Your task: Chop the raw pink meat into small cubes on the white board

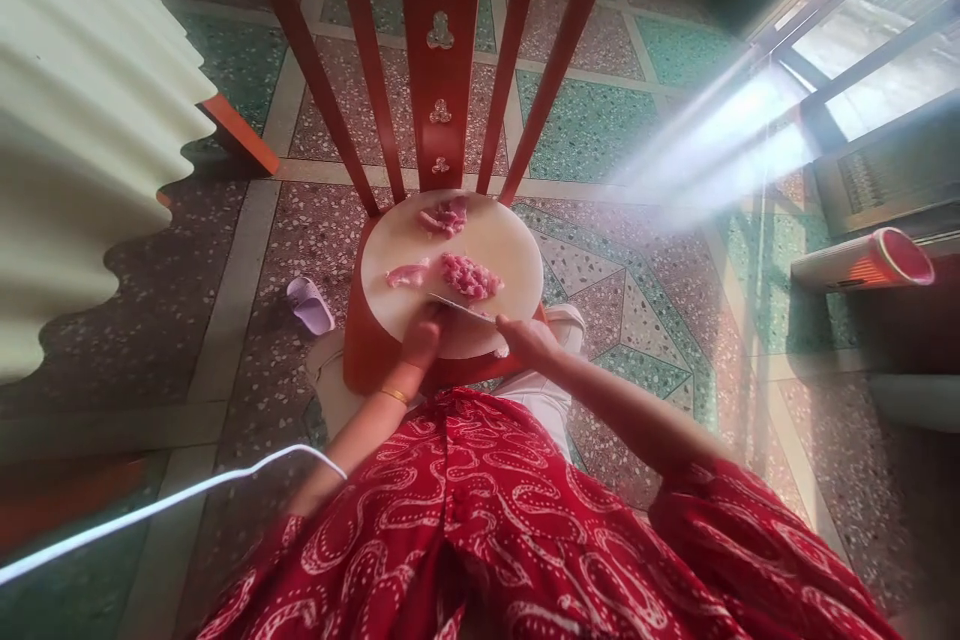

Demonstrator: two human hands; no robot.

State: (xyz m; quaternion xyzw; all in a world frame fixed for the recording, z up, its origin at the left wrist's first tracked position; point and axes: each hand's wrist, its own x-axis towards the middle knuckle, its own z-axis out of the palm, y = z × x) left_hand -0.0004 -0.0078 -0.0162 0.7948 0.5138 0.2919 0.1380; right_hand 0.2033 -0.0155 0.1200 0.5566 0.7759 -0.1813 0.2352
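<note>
My right hand (529, 340) is closed round the handle of a knife (461, 306). The blade points left across the near part of a round, pale cutting board (382, 305). By the blade's tip, my left hand (424, 338) is curled low over the board; whatever its fingers hold is hidden. Just beyond the blade lies a heap of small cut meat pieces (471, 277). A pale pink strip of meat (407, 275) rests to its left, and a larger piece of meat (446, 217) sits near the far rim. A small scrap (501, 352) shows at the near right edge.
The board stands on the seat of a red-brown wooden chair (358, 360), its slatted back (439, 70) rising beyond. A lilac slipper (309, 306) lies on the tiled floor at left. A white cable (172, 498) crosses lower left. A cylindrical container (862, 262) is at right.
</note>
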